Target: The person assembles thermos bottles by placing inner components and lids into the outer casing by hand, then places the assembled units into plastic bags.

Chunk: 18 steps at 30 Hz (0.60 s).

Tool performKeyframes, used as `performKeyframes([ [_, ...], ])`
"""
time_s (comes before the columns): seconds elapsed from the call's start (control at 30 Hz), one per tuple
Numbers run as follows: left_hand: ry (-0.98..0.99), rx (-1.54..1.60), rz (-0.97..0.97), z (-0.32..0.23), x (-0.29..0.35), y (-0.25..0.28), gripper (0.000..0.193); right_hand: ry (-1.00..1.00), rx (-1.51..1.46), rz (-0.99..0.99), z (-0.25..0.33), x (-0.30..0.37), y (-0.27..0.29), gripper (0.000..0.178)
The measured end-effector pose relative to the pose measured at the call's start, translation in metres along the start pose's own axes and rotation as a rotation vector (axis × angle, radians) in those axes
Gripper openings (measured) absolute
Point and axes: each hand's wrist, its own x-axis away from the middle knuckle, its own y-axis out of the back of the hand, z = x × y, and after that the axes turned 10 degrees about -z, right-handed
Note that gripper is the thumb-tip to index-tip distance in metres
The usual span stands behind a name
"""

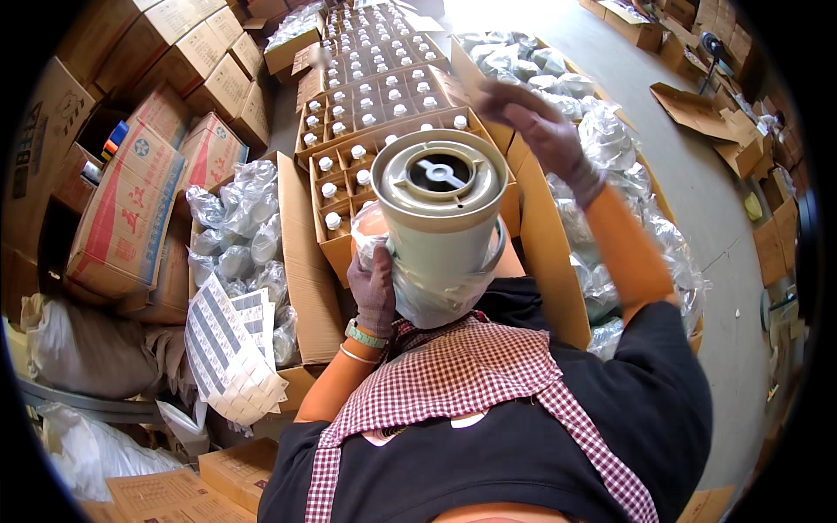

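Note:
My left hand (373,288), in a greyish-purple glove, grips the side of a pale thermos-like jug (438,248) in front of my chest. A beige round end with a dark hole and a grey crosspiece faces up, and clear plastic wrap (436,301) surrounds the lower part. Raised to the right of the jug and apart from it is my gloved right hand (540,131). Motion smears its fingers, so whether anything is in them cannot be made out. Just beyond the jug stands a divided carton (336,237) holding several white-capped bottles (329,189).
More cartons of capped bottles (397,93) run away from me. Boxes of plastic-wrapped items flank me at left (248,213) and right (610,144). Printed label sheets (228,349) lie over the left box. Stacked cartons (131,209) line the left side; grey floor (728,288) shows at right.

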Motion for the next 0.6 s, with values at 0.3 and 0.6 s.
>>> performKeyframes([
  [0.3,-0.498,-0.216,-0.032,-0.051,0.009,0.003,0.026,0.011,-0.034,-0.553,-0.153,0.129,-0.072,0.021],
  [0.6,-0.606,-0.383,0.34,-0.184,0.002,-0.013,0.056,0.912,0.34,0.027,0.051,0.054,-0.105,0.013],
])
